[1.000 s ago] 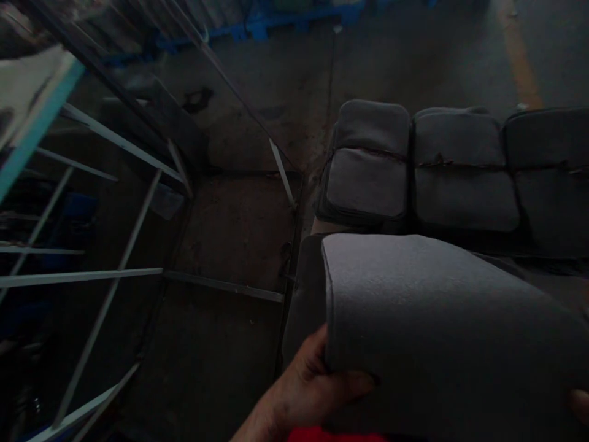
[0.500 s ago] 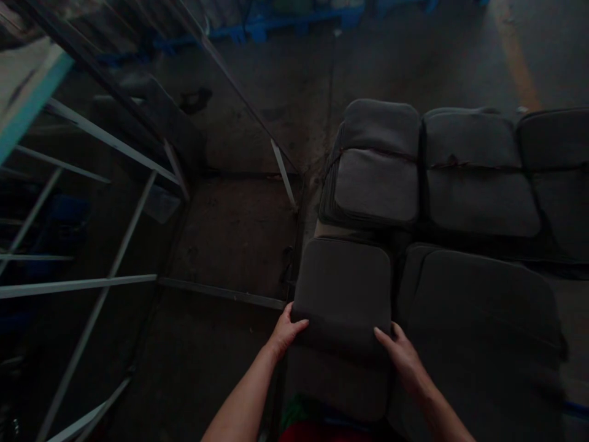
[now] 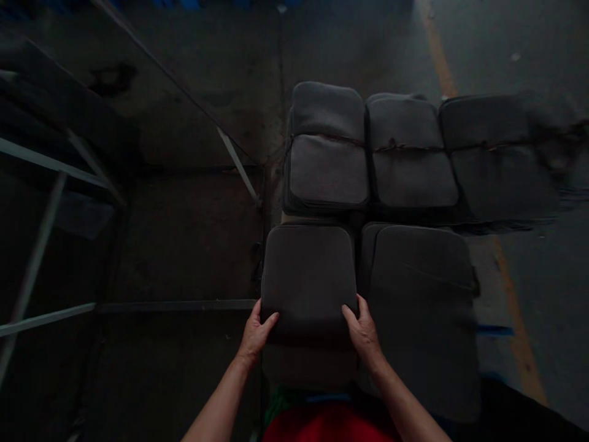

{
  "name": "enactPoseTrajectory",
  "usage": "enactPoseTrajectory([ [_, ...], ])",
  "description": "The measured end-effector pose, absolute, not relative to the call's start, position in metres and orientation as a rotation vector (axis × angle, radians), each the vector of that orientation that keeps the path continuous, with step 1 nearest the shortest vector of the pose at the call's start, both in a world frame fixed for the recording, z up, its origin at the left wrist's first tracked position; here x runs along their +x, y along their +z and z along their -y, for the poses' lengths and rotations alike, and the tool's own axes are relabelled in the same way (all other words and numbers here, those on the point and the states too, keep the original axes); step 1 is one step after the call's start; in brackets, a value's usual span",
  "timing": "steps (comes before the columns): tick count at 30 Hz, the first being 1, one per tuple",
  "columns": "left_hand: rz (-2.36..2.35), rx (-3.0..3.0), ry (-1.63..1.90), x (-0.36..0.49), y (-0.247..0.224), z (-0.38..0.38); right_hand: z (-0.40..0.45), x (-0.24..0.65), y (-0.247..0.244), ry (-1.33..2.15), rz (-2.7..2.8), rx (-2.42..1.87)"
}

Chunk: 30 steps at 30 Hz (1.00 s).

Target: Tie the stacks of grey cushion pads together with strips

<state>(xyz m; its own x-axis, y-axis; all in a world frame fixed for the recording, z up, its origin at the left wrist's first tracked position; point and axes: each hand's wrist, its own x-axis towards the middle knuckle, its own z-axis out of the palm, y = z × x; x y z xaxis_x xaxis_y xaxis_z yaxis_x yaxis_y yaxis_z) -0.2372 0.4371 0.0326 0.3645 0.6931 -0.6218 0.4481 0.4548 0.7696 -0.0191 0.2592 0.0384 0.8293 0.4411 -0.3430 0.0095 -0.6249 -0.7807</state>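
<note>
A dark grey pad with rounded corners lies in front of me, over more grey material of the same kind. My left hand grips its near left edge, thumb on top and fingers at the side, mostly hidden. At the near right edge my right hand holds the same pad in a similar way. How many layers are between the fingers cannot be made out. Touching distance to the right is a wider pile of grey pads.
Beyond are tied stacks of grey pads and a third tied stack, blurred at its right. A metal frame with pale bars stands on the left. An orange line runs along the floor at right.
My view has turned right, so the stacks and metal frame sit further left in it. Both hands keep their grip on the pad, which shows little movement relative to the stacks.
</note>
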Motion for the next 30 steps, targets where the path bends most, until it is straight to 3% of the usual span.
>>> enactPoseTrajectory([
  [9, -1.608, 1.739, 0.159, -0.223, 0.016, -0.424, -0.265, -0.018, 0.061, 0.288, 0.676, -2.245],
  [15, -1.715, 1.962, 0.092, -0.225, 0.027, -0.411, -0.177, 0.039, 0.086, 0.034, 0.676, -2.42],
  [19, -1.43, 2.447, 0.279, -0.203, 0.047, -0.385, -0.114, 0.096, 0.081, -0.092, 0.479, -2.554],
  [25, -0.756, 2.249, 0.14, -0.127, 0.063, -0.32, -0.08, 0.171, 0.074, 0.269, -0.094, -2.57],
  [30, -0.807, 1.885, 0.097, -0.066, 0.06, -0.279, -0.101, 0.23, 0.068, 0.34, -0.131, -2.423],
])
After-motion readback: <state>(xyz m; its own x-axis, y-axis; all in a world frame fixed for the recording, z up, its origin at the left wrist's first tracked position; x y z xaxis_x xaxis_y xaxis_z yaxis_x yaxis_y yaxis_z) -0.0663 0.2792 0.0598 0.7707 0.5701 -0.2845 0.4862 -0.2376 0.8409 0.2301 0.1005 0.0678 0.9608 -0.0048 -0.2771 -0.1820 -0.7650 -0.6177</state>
